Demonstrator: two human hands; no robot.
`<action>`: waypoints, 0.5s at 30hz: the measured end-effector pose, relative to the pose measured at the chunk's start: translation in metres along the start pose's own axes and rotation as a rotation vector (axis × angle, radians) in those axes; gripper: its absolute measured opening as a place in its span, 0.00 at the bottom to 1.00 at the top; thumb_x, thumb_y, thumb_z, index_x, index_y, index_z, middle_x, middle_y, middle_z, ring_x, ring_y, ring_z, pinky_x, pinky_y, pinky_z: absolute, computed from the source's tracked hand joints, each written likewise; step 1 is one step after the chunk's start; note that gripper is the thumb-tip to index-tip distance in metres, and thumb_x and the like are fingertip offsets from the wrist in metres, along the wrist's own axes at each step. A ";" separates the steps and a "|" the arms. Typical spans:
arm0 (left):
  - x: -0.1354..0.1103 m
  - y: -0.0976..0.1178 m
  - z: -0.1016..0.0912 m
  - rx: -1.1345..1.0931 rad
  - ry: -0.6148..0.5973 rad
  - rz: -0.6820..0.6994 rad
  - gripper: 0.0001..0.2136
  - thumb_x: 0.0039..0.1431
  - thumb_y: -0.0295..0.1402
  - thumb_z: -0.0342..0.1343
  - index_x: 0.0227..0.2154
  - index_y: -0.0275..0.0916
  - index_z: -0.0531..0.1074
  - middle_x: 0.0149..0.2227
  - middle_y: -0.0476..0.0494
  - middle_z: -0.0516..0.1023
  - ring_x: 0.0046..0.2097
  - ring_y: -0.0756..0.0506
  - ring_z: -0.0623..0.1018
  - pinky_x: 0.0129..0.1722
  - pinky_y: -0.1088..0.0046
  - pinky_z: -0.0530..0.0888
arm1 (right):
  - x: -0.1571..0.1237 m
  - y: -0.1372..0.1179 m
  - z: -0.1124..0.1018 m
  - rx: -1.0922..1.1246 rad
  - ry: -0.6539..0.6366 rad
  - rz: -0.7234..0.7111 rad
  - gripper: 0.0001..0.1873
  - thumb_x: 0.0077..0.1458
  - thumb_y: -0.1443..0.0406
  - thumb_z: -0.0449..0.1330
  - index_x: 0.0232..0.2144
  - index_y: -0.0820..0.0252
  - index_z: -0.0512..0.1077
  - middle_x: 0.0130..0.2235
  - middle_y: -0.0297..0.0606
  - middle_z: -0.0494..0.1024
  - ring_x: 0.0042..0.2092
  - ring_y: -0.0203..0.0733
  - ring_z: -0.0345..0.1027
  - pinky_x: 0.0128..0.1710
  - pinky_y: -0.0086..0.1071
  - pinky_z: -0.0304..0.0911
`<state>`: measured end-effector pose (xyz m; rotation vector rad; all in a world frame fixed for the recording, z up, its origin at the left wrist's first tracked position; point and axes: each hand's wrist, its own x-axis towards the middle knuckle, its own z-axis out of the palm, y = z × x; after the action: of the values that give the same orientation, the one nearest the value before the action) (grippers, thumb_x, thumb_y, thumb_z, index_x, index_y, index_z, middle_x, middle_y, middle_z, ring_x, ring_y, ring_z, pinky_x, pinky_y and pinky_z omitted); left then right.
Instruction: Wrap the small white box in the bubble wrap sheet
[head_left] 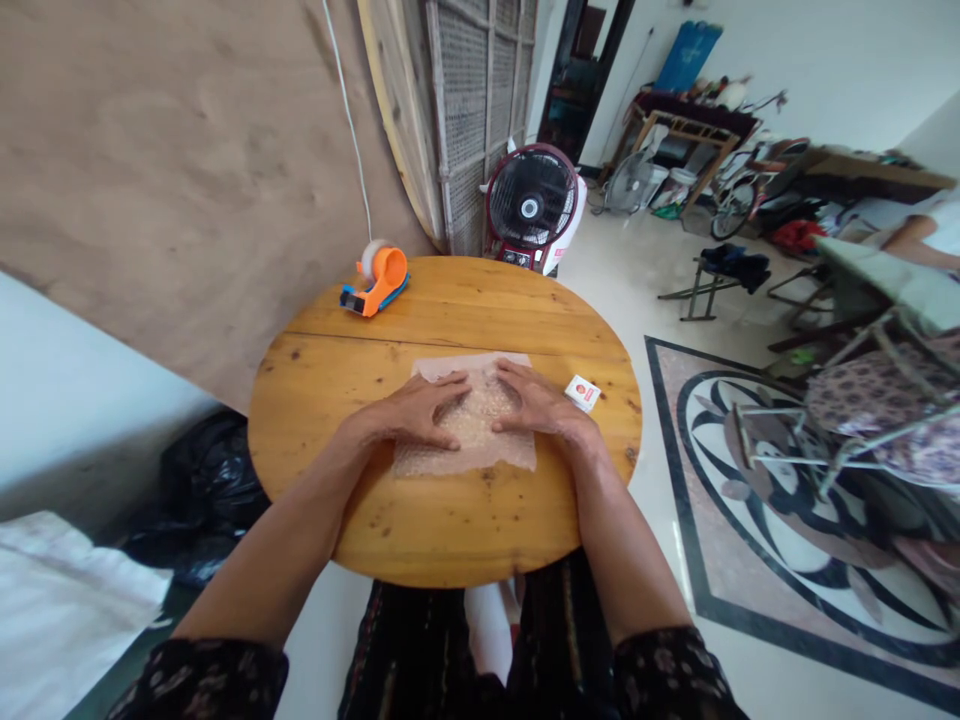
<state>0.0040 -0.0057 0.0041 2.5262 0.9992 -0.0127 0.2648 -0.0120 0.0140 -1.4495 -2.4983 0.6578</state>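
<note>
Bubble wrap [480, 410], a clear, roughly rectangular sheet, lies in the middle of a round wooden table [457, 530] in front of a seated person, and I am in the room looking on. Both bare hands rest palm down on it, apart from each other, with fingers spread and gripping nothing that I can see. The left hand [412, 412] covers the sheet's left side and the right hand [541, 400] its right side, with the thumbs pointing inward across a bare strip of bubbles. I cannot tell whether anything lies beneath the sheet.

Just beyond the right wrist sits a small white packet [582, 392] with a red mark. Near the table's far left edge, well apart from the hands, stands an orange and blue tape dispenser [384, 280] holding a roll of tape. Behind the table is a dark-red-rimmed fan [531, 200]; black plastic bags [210, 480] sit on the floor to the left. At the far right, another person's arm [916, 242] shows beside a pale green table [855, 262].
</note>
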 end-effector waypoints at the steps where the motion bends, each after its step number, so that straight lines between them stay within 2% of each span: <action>1: 0.000 0.000 0.000 -0.001 -0.004 -0.003 0.47 0.47 0.59 0.56 0.66 0.43 0.48 0.69 0.36 0.42 0.68 0.32 0.51 0.63 0.52 0.53 | 0.000 0.000 0.000 -0.009 -0.002 -0.001 0.51 0.39 0.49 0.69 0.62 0.59 0.59 0.68 0.46 0.49 0.68 0.54 0.43 0.66 0.48 0.45; 6: 0.000 0.000 -0.001 0.005 -0.011 0.008 0.47 0.47 0.60 0.56 0.66 0.41 0.48 0.69 0.35 0.41 0.68 0.33 0.49 0.63 0.51 0.52 | -0.002 0.001 -0.001 -0.013 -0.008 0.000 0.48 0.44 0.49 0.66 0.63 0.61 0.58 0.68 0.46 0.49 0.68 0.53 0.43 0.66 0.46 0.45; 11: -0.001 0.001 -0.002 -0.025 -0.007 0.016 0.46 0.48 0.58 0.57 0.66 0.42 0.47 0.69 0.35 0.42 0.68 0.33 0.50 0.63 0.51 0.52 | -0.002 -0.001 0.003 0.036 0.098 0.018 0.34 0.55 0.50 0.57 0.60 0.57 0.62 0.66 0.44 0.55 0.67 0.53 0.47 0.65 0.52 0.45; 13: -0.001 0.001 -0.002 -0.041 -0.009 0.016 0.45 0.48 0.57 0.58 0.65 0.42 0.48 0.69 0.34 0.43 0.68 0.33 0.50 0.63 0.51 0.52 | -0.001 -0.003 0.004 0.017 0.108 0.029 0.35 0.53 0.50 0.59 0.60 0.57 0.63 0.66 0.44 0.55 0.66 0.55 0.48 0.64 0.53 0.46; 15: -0.001 0.001 -0.002 -0.046 -0.003 0.019 0.42 0.48 0.56 0.59 0.63 0.42 0.53 0.69 0.34 0.43 0.68 0.34 0.49 0.63 0.52 0.52 | -0.001 -0.005 0.003 -0.012 0.091 0.035 0.39 0.49 0.50 0.64 0.60 0.58 0.62 0.66 0.45 0.54 0.66 0.56 0.48 0.65 0.52 0.46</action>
<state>0.0034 -0.0064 0.0064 2.4928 0.9635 0.0115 0.2605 -0.0159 0.0138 -1.4957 -2.4176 0.5701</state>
